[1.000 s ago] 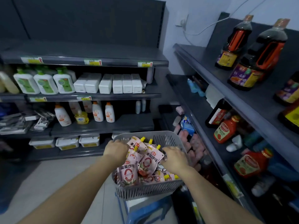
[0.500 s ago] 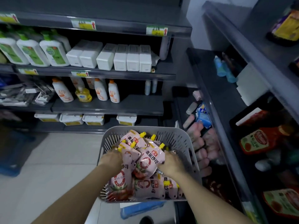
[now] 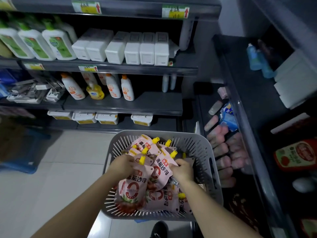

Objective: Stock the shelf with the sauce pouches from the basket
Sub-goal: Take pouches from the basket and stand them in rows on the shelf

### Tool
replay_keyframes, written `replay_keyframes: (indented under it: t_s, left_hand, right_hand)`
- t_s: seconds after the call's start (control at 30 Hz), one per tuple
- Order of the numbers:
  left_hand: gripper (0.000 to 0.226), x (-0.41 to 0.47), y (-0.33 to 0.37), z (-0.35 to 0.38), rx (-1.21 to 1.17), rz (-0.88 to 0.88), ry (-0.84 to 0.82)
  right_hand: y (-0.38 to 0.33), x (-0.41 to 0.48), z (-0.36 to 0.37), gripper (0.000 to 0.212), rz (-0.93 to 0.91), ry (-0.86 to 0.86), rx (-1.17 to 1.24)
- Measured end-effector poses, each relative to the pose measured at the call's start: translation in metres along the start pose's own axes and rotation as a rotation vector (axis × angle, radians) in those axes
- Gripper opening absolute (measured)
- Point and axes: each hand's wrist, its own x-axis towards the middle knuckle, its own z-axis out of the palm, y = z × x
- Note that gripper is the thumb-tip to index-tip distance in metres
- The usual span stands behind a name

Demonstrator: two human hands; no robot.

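A grey slotted basket (image 3: 202,148) stands low in front of me, filled with several pink sauce pouches (image 3: 159,198) with yellow caps. Both hands are inside it. My left hand (image 3: 122,164) grips the top of a large pouch (image 3: 132,188) on the left. My right hand (image 3: 182,170) holds the edge of another pouch (image 3: 161,170) in the middle. The dark shelf unit (image 3: 247,107) on the right holds red sauce pouches (image 3: 296,155) on a lower level.
Ahead stands a shelf rack (image 3: 120,105) with white bottles, white boxes and tubs. Pink tubes (image 3: 223,148) and blue packs lie on the right unit's low shelf. A blue crate (image 3: 22,162) sits on the pale tiled floor (image 3: 51,186) at left.
The view has tilted further down and closer to the basket. Both hands have stayed among the pouches and now close round two of them.
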Motion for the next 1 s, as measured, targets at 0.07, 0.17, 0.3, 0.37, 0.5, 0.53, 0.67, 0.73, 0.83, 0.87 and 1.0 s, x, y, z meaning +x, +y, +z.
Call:
replay_keyframes:
  t_s: [0.07,0.17,0.3,0.37,0.5,0.53,0.67,0.73,0.83,0.87,1.0]
  left_hand:
    - [0.038,-0.003,-0.001,-0.004,-0.081,0.09,-0.03]
    - [0.042,-0.017,0.004,-0.016,-0.405,0.171,-0.052]
    - [0.03,-0.035,0.022,-0.03,-0.541,0.261,-0.081]
    - [0.029,-0.044,0.036,-0.038,-0.559,0.329,-0.088]
    - [0.009,-0.075,0.072,-0.057,-0.654,0.474,-0.079]
    - [0.008,-0.086,0.082,-0.061,-0.696,0.503,-0.092]
    - [0.006,-0.128,0.122,-0.07,-0.798,0.618,-0.159]
    - [0.004,-0.151,0.142,-0.071,-0.85,0.679,-0.207]
    - [0.007,-0.182,0.17,-0.068,-0.901,0.762,-0.302]
    - [0.007,-0.193,0.179,-0.067,-0.911,0.786,-0.333]
    - [0.006,-0.238,0.212,-0.058,-0.892,0.885,-0.443]
  right_hand:
    - [-0.002,-0.008,-0.002,0.011,-0.059,0.019,0.037]
    - [-0.001,-0.027,-0.011,0.024,-0.153,0.071,0.06]
    - [0.0,-0.061,-0.029,0.019,-0.259,0.179,0.073]
    - [-0.002,-0.079,-0.039,0.012,-0.29,0.259,0.12]
    - [-0.008,-0.126,-0.067,0.019,-0.328,0.444,0.218]
    - [-0.011,-0.139,-0.075,0.021,-0.336,0.497,0.249]
    - [-0.015,-0.195,-0.11,0.008,-0.39,0.717,0.329]
    - [-0.014,-0.226,-0.127,0.01,-0.399,0.788,0.398]
    - [-0.008,-0.273,-0.153,0.019,-0.461,0.957,0.396]
    - [-0.005,-0.288,-0.161,0.018,-0.467,1.004,0.386]
    - [0.012,-0.349,-0.191,0.021,-0.465,1.157,0.377]
